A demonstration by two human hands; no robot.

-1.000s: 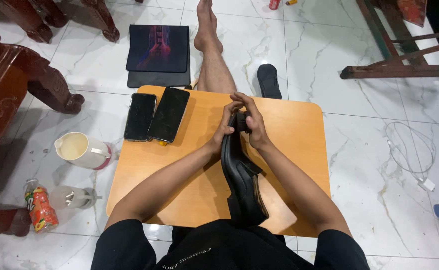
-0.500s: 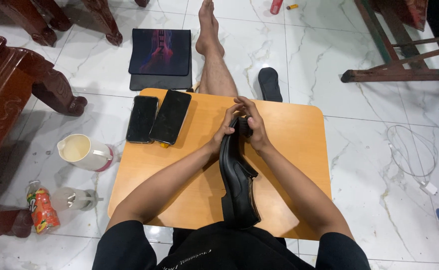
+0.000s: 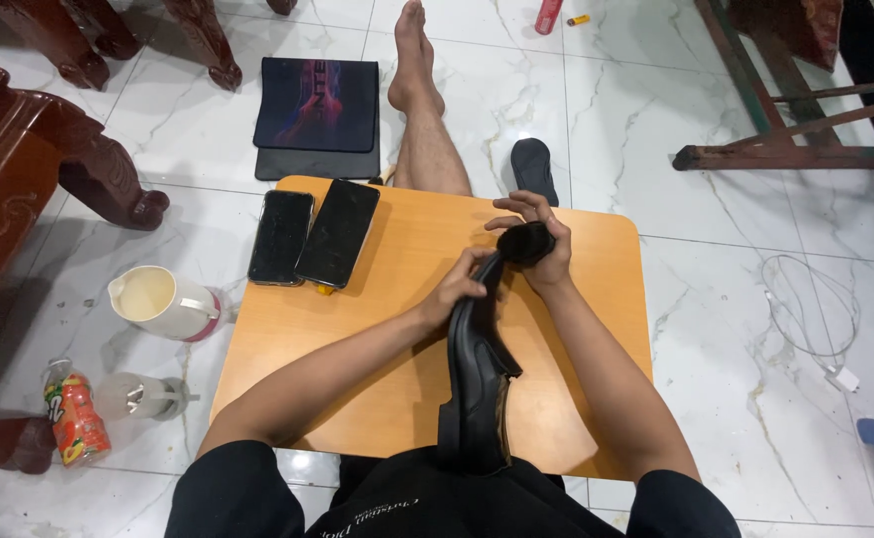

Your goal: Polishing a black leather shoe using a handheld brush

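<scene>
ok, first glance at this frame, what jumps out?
A black leather shoe lies lengthwise down the middle of the small orange table, its heel toward the person. The left hand grips it near the toe while the right hand presses a dark cloth there. Two dark phones lie side by side at the table's far left corner, and a bare leg stretches over the marble floor beyond.

Black shoe (image 3: 477, 384); orange-tan table (image 3: 596, 329); white marble-veined floor (image 3: 516, 90); 2 black phones (image 3: 312, 237).

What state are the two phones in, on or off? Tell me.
Off, as far as shows: both phones lie face up on the wooden table, screens dark.
</scene>
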